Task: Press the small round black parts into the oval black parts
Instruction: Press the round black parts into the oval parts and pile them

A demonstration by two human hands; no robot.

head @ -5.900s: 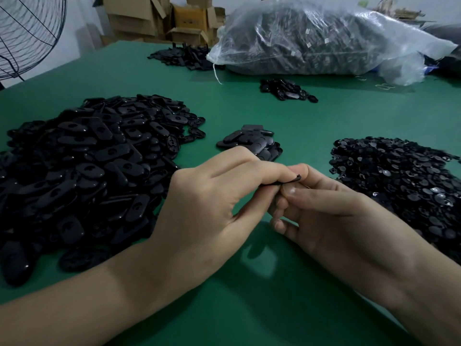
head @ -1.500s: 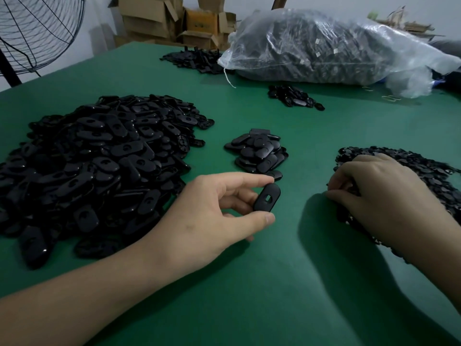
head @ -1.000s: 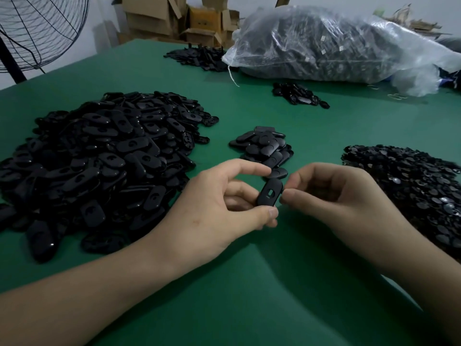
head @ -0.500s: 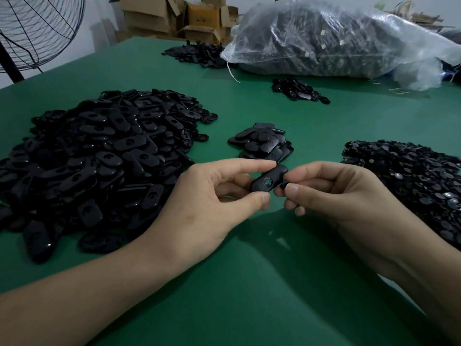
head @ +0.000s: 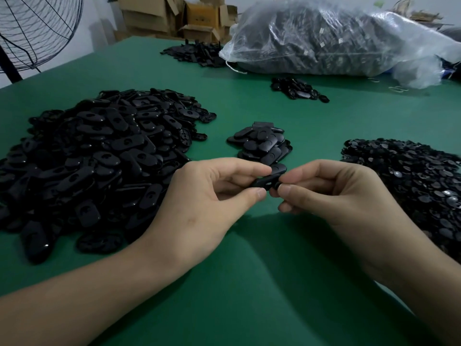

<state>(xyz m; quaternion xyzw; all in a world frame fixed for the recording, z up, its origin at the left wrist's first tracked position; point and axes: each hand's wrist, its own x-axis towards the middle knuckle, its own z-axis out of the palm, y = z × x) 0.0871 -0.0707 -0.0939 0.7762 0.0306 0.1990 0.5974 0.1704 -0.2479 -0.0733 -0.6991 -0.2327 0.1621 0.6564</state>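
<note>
Oval black part (head: pixel 262 183) pinched by left hand (head: pixel 199 208) fingers; right hand (head: pixel 336 196) fingers pinch small round black part (head: pixel 276 185) at its right end; small heap (head: pixel 262 146) just behind

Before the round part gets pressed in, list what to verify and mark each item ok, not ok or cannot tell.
1. Left hand pinches the oval part between thumb and forefinger: ok.
2. The oval part's hole faces up and is uncovered: ok.
3. Right hand pinches the round part at its fingertips: ok, though it is mostly hidden.
4. Round part turned the right way for the hole: cannot tell.
5. Round part seated in the hole: not ok; it is at the oval part's right end and the hole shows open.
6. Small pile of oval pieces lies just beyond the hands for set-down: ok.
</note>
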